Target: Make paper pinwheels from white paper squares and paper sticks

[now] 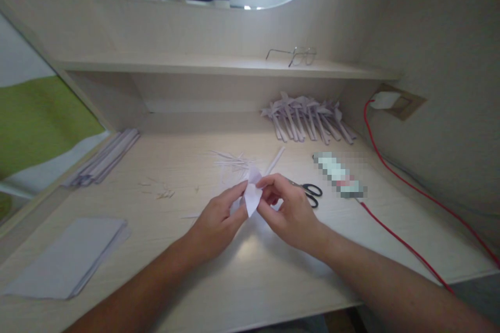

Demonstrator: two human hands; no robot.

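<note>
A small folded white paper piece (253,199) is held up between both hands over the middle of the desk. My left hand (221,221) pinches its left side between thumb and fingers. On the right side, the fingertips of my right hand (287,210) grip the same paper near its centre. Just beyond lie thin white paper strips (234,158) and a rolled paper stick (274,160). Scissors with black handles (311,192) rest beside my right hand, their blades partly hidden behind it.
Several paper pinwheels on sticks (304,114) lie at the back right. Paper rolls (107,158) and a stack of paper sheets (70,257) are on the left, with small scraps (164,193) nearby. A phone (338,174) has a red cable (406,252). Glasses (295,54) sit on the shelf (195,65).
</note>
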